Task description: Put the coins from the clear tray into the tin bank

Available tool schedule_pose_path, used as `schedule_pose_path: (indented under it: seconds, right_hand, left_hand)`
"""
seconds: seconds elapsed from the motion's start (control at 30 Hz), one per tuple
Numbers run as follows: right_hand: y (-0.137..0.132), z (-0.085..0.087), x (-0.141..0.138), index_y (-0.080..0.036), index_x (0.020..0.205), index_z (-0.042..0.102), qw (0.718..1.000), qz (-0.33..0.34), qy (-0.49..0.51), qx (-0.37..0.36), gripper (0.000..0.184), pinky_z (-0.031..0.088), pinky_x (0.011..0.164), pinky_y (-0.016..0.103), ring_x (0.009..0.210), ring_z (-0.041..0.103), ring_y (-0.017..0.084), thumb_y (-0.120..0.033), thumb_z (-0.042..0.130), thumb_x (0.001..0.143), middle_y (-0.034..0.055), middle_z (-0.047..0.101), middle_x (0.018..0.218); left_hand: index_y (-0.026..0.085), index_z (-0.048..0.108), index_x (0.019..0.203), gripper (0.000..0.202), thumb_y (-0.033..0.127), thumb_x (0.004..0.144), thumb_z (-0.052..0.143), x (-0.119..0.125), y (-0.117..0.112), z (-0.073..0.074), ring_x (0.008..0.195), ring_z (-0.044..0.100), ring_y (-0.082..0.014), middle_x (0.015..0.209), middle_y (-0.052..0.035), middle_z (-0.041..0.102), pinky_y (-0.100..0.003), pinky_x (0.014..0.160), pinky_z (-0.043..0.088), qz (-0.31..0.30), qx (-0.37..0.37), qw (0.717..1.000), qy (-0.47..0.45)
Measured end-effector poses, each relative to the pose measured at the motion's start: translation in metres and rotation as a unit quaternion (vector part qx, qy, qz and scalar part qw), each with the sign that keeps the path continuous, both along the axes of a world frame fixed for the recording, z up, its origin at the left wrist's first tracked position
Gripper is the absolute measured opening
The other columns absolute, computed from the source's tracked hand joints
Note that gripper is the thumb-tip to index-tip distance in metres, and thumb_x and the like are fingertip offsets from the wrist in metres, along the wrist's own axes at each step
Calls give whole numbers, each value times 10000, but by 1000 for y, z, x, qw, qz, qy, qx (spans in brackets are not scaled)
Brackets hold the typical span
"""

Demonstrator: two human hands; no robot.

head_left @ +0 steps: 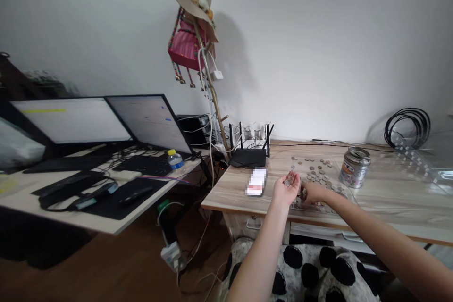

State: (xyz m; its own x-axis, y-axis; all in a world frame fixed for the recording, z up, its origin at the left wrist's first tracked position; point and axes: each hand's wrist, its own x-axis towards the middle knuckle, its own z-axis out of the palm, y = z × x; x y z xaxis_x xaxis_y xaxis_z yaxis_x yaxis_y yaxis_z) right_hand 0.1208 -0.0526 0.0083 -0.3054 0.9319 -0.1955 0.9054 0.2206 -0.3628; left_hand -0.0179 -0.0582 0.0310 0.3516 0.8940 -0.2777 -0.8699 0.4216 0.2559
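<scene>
My left hand (pixel 287 188) is turned palm up and cupped, with a few coins (pixel 287 182) lying in it. Just to its right, my right hand (pixel 313 193) reaches down among the loose coins (pixel 320 177) spread over the desk. Its fingers are bent together, and a coin (pixel 304 192) shows at the fingertips. The coins lie on what looks like a clear plastic sheet or tray. A round metal tin (pixel 355 168) with a floral pattern stands upright behind and right of the coins, with a slot in its lid.
A phone (pixel 256 182) lies on the wooden desk (pixel 226 196), left of my hands. Behind it stands a black router (pixel 248 157) with antennas. Coiled black cable (pixel 406 127) leans at the back right. Another desk at left holds monitors (pixel 150 122) and a small bottle (pixel 175 160).
</scene>
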Motion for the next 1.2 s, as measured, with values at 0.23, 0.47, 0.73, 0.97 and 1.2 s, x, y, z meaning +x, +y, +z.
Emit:
schedule_pose_path:
  seconds: [0.23,0.47,0.73,0.97,1.2]
  right_hand:
    - [4,8,-9,-153,745,582,998,19,-44,-29,331,348,483,197,525,500,106,-290,648,452,-5,571,568]
    - [5,9,-18,-142,620,563,997,30,-39,-56,197,369,478,201,510,497,107,-259,619,471,-8,542,532]
    - [12,8,-19,-153,715,570,989,31,17,-141,276,425,459,208,500,528,115,-235,624,458,-14,556,554]
    - [16,4,-15,-149,565,532,981,50,62,-178,142,426,463,203,462,509,91,-249,603,493,-43,498,476]
    - [17,26,6,-147,551,513,984,25,125,-124,222,416,465,182,515,544,112,-354,593,543,-26,503,459]
  left_hand:
    - [79,546,729,158,109,711,392,4,1,-16,750,587,-155,761,-112,575,-272,617,511,-4,-24,1000,1]
    - [80,541,750,151,102,706,398,-8,4,-20,745,586,-147,754,-104,576,-257,612,513,0,-41,998,-39]
    - [87,536,740,144,93,707,396,-10,4,-22,748,587,-147,750,-97,576,-256,613,515,9,-36,999,-30]
    - [95,528,753,142,101,709,393,-10,2,-22,731,584,-151,760,-100,566,-272,599,511,20,-47,998,-22]
    - [106,531,799,179,148,706,384,-6,6,-27,754,576,-136,800,-104,565,-256,649,487,52,-36,996,59]
